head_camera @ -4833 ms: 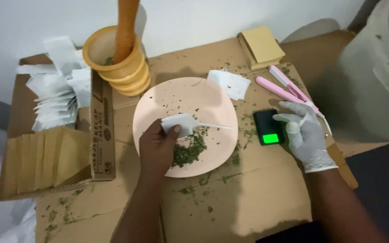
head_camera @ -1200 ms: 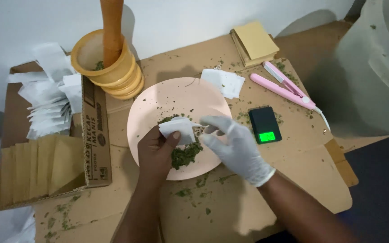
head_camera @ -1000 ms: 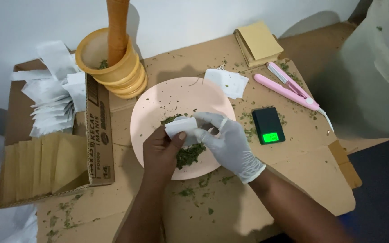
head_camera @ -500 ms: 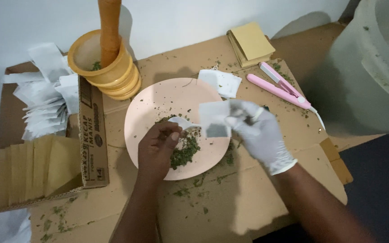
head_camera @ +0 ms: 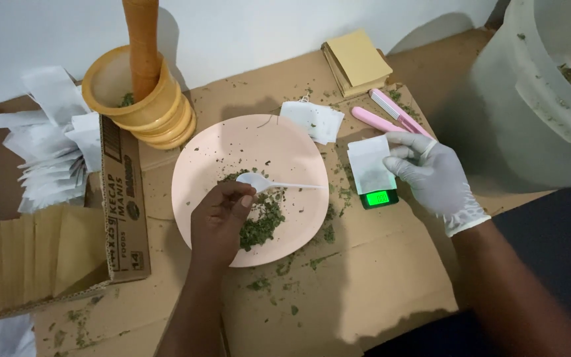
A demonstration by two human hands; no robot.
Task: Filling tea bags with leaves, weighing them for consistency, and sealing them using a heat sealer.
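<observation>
both hands busy — left hand [head_camera: 216,221] grips spoon [head_camera: 259,183] over leaf-strewn plate [head_camera: 213,158], right hand [head_camera: 431,175] pinches sachet [head_camera: 369,165].

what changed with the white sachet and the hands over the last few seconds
The gloved right hand took the white sachet from the left hand and carried it right, onto the small scale. The left hand kept the white spoon over the pink plate.

I see a flattened brown cardboard sheet [head_camera: 365,277] strewn with green leaf crumbs [head_camera: 259,284]. On it lie a round pink plate [head_camera: 285,149], a yellow mortar [head_camera: 166,125] far left, a tan paper stack [head_camera: 357,63] far, a pink sealer [head_camera: 384,116], a small black scale [head_camera: 379,197] right, and an open carton [head_camera: 119,205] left.
</observation>
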